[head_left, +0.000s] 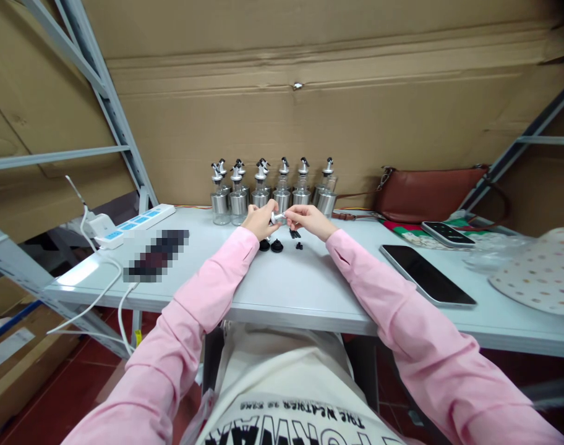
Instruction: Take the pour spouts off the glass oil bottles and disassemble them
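Note:
My left hand (258,221) and my right hand (308,220) meet over the white table (310,284), both closed on a small silver pourer cap (278,217) held between them. Just below the hands, small black parts (276,246) lie loose on the table. Behind the hands stands a row of several glass and steel dispenser bottles (273,194) with silver spouts, against the cardboard wall. Pink sleeves cover both of my arms.
A white and blue power strip (138,224) with cables lies at the left. A brown handbag (425,191), a small phone (448,233), a large dark tablet (425,273) and a dotted cloth item (542,272) lie at the right. Metal shelf posts flank the table.

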Tool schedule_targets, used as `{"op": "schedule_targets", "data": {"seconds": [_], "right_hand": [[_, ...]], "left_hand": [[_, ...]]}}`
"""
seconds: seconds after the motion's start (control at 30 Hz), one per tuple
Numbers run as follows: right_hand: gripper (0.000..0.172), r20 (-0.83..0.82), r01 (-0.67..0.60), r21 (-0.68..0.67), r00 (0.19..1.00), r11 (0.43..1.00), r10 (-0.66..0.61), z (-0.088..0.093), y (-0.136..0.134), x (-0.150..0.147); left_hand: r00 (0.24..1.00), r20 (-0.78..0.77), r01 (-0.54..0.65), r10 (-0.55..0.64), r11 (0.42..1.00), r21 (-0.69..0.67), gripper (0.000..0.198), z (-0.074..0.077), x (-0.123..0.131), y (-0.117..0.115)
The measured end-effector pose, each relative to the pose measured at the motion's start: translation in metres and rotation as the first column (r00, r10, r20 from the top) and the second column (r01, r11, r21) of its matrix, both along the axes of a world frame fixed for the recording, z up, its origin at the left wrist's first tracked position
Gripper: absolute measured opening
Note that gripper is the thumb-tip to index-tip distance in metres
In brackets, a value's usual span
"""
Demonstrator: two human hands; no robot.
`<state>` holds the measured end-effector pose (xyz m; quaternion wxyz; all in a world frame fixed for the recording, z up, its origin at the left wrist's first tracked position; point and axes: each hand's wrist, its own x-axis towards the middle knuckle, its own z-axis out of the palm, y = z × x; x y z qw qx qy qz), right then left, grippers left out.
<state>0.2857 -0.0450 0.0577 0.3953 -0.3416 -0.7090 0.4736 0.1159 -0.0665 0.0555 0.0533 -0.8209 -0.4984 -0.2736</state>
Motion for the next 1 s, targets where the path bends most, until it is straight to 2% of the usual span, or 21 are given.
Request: {"op": "schedule_targets", "data": {"seconds": [0.13, 0.3, 0.4, 0.5, 0.6, 0.77, 0.87, 1.0], "right_hand": [[0.023, -0.027, 0.024, -0.044, 0.999, 0.999, -0.025, 0.0014, -0.0019, -0.0011], [0.016, -0.043, 0.048, -0.035, 0.998, 0.998, -0.049, 0.0046, -0.0052, -0.0014], [0.014, -0.002, 0.045, -0.02, 0.999, 0.999, -0.045, 0.0045, -0.0063, -0.0021], [0.014, 0.033, 0.043, -0.016, 0.999, 0.999, -0.043, 0.0027, -0.0067, -0.0038], [0.014, 0.048, 0.029, -0.034, 0.998, 0.999, -0.027, 0.0014, -0.0068, -0.0054], [0.011, 0.033, -0.004, -0.073, 0.999, 0.997, 0.006, 0.0019, -0.0074, -0.0051], [0.009, 0.013, -0.012, -0.098, 1.0, 0.995, 0.013, 0.0025, -0.0083, -0.004], [0.009, -0.037, 0.014, -0.141, 0.999, 0.99, -0.02, 0.0036, -0.0086, -0.0038]], "left_hand": [[0.998, 0.061, 0.02, -0.021, 1.0, 0.009, 0.03, 0.001, 0.0023, -0.0031], [1.0, 0.024, 0.02, -0.019, 0.999, -0.028, 0.024, 0.0011, 0.0024, -0.0037], [0.999, 0.04, -0.02, 0.018, 0.999, 0.026, 0.026, 0.0012, 0.0004, -0.002], [0.991, 0.131, -0.037, 0.024, 0.995, 0.098, 0.025, 0.0029, -0.0006, -0.0013], [0.968, 0.251, 0.001, -0.031, 0.993, 0.121, 0.026, 0.0038, 0.0006, -0.0001], [0.907, 0.386, 0.144, -0.168, 0.985, 0.092, 0.024, 0.0009, 0.0046, 0.0022], [0.901, 0.395, 0.155, -0.179, 0.984, 0.093, 0.026, -0.0003, 0.0051, 0.0022], [0.927, 0.329, 0.15, -0.18, 0.982, 0.116, 0.025, 0.0006, 0.0021, 0.0034]]}}
